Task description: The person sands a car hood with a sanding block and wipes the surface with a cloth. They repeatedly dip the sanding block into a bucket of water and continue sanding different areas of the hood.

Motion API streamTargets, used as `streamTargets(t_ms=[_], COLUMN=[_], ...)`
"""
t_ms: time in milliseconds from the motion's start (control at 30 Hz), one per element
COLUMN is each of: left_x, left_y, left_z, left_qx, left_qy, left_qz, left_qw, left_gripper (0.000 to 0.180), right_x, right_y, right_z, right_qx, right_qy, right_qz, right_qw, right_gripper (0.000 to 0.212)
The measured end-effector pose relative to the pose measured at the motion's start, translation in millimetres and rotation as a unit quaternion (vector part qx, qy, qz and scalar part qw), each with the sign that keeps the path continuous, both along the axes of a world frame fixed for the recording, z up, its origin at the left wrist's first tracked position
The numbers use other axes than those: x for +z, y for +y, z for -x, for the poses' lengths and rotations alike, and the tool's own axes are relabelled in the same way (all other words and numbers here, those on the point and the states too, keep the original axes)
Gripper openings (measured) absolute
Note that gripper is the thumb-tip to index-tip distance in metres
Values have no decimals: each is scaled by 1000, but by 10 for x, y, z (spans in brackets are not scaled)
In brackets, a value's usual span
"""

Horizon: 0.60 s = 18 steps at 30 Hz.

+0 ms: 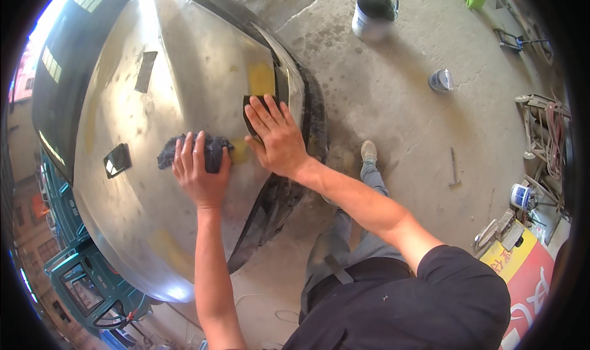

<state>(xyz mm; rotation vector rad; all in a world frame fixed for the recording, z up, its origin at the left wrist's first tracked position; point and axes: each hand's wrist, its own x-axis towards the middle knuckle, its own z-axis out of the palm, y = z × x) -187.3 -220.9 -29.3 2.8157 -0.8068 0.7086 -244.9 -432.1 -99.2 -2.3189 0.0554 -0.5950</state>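
A car bonnet (203,98) with dull, worn paint and yellowish patches lies under both hands. My left hand (204,172) is closed over a crumpled, wet-looking dark blue cloth (171,150), which rests on the bonnet. To its right, near the bonnet's front edge, my right hand (281,138) presses a dark piece of sandpaper (249,104) against the panel. Its fingers are long and flat over the sheet, hiding most of it. Just beyond the fingertips is a yellow patch (262,76). A grey strip (145,71) and a glossy black piece (117,161) lie farther left on the bonnet.
On the concrete floor stand a bucket (373,17) with a raised handle and a smaller pail (440,81). A T-shaped metal tool (454,169) lies to the right. Metal equipment (541,122) and a red and yellow panel (522,270) line the right side. Teal vehicle doors (86,288) stand at left.
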Motion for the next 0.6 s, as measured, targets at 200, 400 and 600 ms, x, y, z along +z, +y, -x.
streamTargets(t_ms=[200,400,600], left_x=[22,-11,60], left_y=[-15,21,-44], left_z=[-37,-38,-19], left_qx=[5,8,8], left_qy=[-2,-2,6], left_qz=[3,1,-2], left_qw=[1000,1000,1000], left_gripper=[62,62,60], right_x=[-39,-39,10], right_y=[12,165,-176], right_z=[63,429,-25], right_qx=[32,49,55], right_qy=[20,31,45], right_qz=[17,-1,21], right_qw=[999,998,997], right_gripper=[70,73,69])
